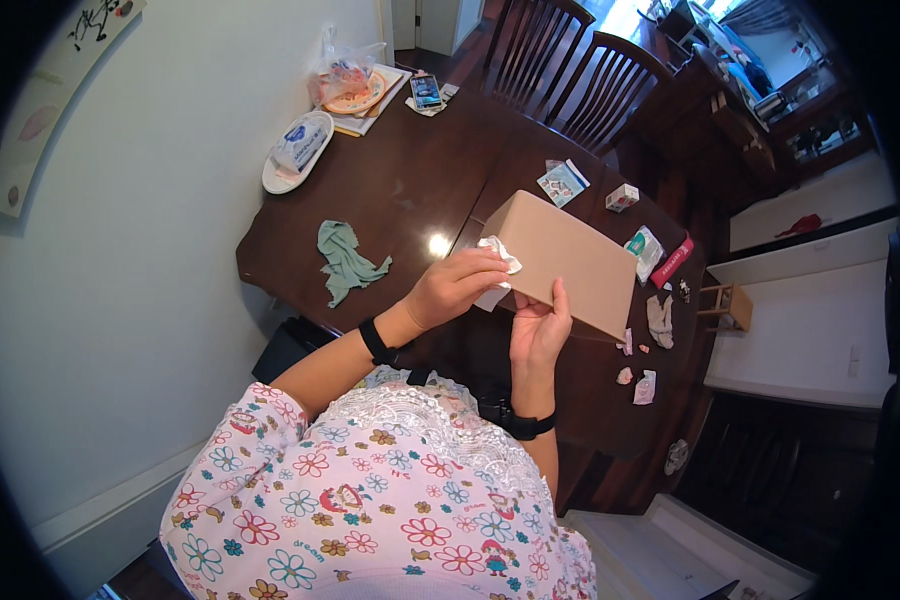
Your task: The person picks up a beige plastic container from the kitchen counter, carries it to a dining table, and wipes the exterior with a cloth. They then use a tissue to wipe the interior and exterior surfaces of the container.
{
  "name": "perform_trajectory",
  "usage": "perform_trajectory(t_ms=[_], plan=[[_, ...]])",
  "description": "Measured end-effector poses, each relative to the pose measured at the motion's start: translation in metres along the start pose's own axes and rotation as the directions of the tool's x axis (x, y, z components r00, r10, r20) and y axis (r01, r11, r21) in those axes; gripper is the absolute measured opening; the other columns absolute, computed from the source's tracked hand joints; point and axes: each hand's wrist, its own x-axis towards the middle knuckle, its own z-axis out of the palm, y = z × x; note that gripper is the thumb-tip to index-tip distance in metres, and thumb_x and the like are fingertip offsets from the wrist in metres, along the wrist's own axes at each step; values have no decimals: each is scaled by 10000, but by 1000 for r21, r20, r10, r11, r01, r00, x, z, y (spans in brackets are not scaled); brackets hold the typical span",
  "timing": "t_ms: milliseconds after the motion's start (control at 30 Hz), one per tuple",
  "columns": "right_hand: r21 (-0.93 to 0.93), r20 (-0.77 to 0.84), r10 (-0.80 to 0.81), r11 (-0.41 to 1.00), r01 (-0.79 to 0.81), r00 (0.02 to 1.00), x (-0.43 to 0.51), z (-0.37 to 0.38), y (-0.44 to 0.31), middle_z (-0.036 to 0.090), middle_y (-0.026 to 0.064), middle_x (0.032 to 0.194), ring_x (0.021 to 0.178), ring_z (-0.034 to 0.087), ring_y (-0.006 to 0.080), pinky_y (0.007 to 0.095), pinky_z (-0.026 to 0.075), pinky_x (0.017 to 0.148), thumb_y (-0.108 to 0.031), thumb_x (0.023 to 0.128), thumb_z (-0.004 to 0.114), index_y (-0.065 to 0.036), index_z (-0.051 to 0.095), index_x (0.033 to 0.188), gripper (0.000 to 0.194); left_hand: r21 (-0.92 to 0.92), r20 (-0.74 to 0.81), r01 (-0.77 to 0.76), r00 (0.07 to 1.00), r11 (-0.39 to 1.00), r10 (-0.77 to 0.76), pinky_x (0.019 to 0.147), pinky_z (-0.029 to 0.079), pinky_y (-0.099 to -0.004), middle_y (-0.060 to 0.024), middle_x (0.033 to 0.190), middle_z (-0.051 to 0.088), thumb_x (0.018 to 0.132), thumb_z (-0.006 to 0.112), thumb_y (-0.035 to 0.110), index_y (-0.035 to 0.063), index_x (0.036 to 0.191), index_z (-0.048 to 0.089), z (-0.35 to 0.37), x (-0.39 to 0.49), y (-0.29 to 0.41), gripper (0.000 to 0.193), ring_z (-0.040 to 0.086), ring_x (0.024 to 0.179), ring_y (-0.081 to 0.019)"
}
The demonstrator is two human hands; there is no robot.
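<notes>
A plain tan cardboard box (574, 262) is held tilted over the dark wooden table (412, 187). My right hand (540, 326) grips its near edge, with the thumb on the broad face and the fingers partly hidden beneath. Between the bent fingers of my left hand (461, 285) is a crumpled white tissue (501, 253), pressed to the box's left edge. Another white piece, maybe part of the same tissue, hangs below those fingers. Both wrists wear black bands. To the left of the hands, a crumpled green cloth (347, 262) lies on the table.
By the wall are a white oval dish (274, 178) with a tissue pack, a plastic bag (341, 71) on papers, and a phone (425, 91). Beyond the box lie a packet (564, 182), a small carton (622, 197), a red pouch (673, 260) and several scraps. Two chairs (607, 86) stand behind.
</notes>
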Motion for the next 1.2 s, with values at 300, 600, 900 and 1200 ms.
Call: perform_trajectory(t_ms=[300, 600, 900, 1200], plan=[[56, 11, -52, 997, 51, 999, -9, 14, -5, 617, 115, 1272, 1139, 633, 232, 413, 547, 973, -210, 1058, 467, -18, 511, 1319, 327, -434, -209, 385, 836, 814, -507, 776, 563, -285, -81, 977, 712, 704, 779, -63, 55, 950, 769, 14, -8, 10, 272, 698, 899, -216], [508, 338, 36, 835, -214, 940, -1, -17, -21, 587, 171, 1351, 1209, 608, 284, 460, 554, 1001, -192, 1068, 436, 28, 531, 1302, 335, -285, -200, 256, 926, 924, -319, 742, 560, -300, -54, 912, 712, 685, 793, -52, 72, 942, 766, -4, 2, 8, 287, 693, 854, -205], [605, 409, 176, 682, -411, 895, 4, -37, -41, 584, 207, 1346, 1200, 611, 336, 506, 574, 966, -237, 1079, 398, 43, 509, 1331, 393, -135, -189, 171, 962, 976, -194, 748, 549, -330, -33, 888, 704, 678, 799, -28, 82, 931, 758, -22, 2, 2, 280, 676, 842, -222], [653, 558, 231, 471, -593, 797, 3, -34, -58, 476, 250, 1436, 1253, 546, 416, 547, 557, 955, -274, 1058, 426, 35, 436, 1407, 467, -81, -211, 172, 960, 982, -186, 765, 546, -348, -42, 923, 695, 680, 796, -26, 81, 926, 729, -36, -2, -9, 277, 668, 879, -241]])
